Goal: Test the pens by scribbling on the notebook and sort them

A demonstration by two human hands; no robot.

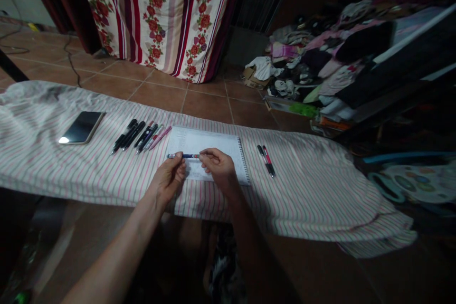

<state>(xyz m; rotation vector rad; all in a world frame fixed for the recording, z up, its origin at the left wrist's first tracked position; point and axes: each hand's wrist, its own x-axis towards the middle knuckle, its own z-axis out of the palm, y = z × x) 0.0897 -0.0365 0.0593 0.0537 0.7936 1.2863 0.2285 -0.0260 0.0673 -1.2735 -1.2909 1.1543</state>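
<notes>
Between both hands a dark blue pen (190,156) is held level above a spiral notebook (206,140). My left hand (171,174) pinches the pen's left end with thumb and fingers. The fingertips of my right hand (218,164) close on its right end. Faint writing shows on the white page, whose wire spiral runs down the right side. Several pens (140,137) lie in a row left of the notebook, black ones on the left and pink ones nearest the page. Two more pens (266,160), one black and one red and black, lie to the right.
A striped cloth (306,180) covers the long, narrow surface. At its left lies a phone or tablet (82,127), screen up. Beyond are a tiled floor (160,92), a floral curtain (156,14) and a heap of clothes (320,52). A patterned plastic item (420,183) stands at right.
</notes>
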